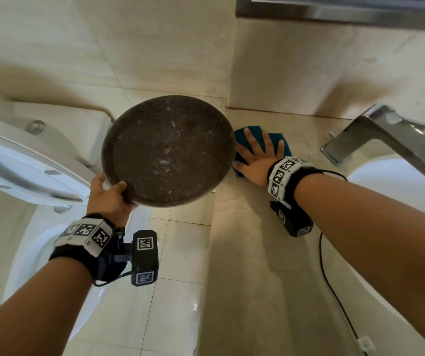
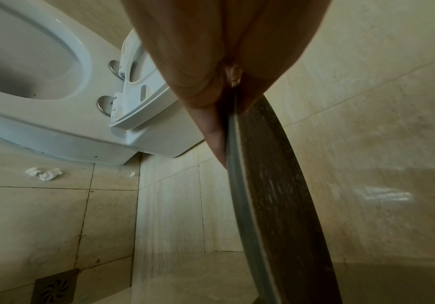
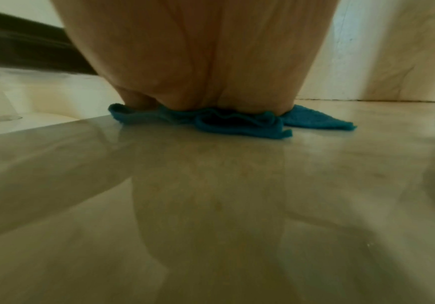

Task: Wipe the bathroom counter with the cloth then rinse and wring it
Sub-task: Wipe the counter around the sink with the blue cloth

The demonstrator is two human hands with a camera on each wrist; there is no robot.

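A teal cloth [image 1: 255,136] lies on the beige marble counter [image 1: 257,227] near its back left corner. My right hand [image 1: 257,155] presses flat on the cloth with fingers spread; in the right wrist view the cloth [image 3: 237,123] bunches under my palm [image 3: 198,61]. My left hand [image 1: 111,196] grips the near rim of a round dark speckled tray [image 1: 167,150] and holds it lifted and tilted above the counter's left edge. The left wrist view shows the tray [image 2: 276,205] edge-on, pinched between thumb and fingers [image 2: 211,133].
A chrome faucet [image 1: 375,140] stands at the right over a white basin [image 1: 398,191]. A white toilet [image 1: 26,163] with raised seat is at the left. Tiled floor [image 2: 42,216] with paper scraps and a drain lies below. A mirror frame [image 1: 334,9] hangs above.
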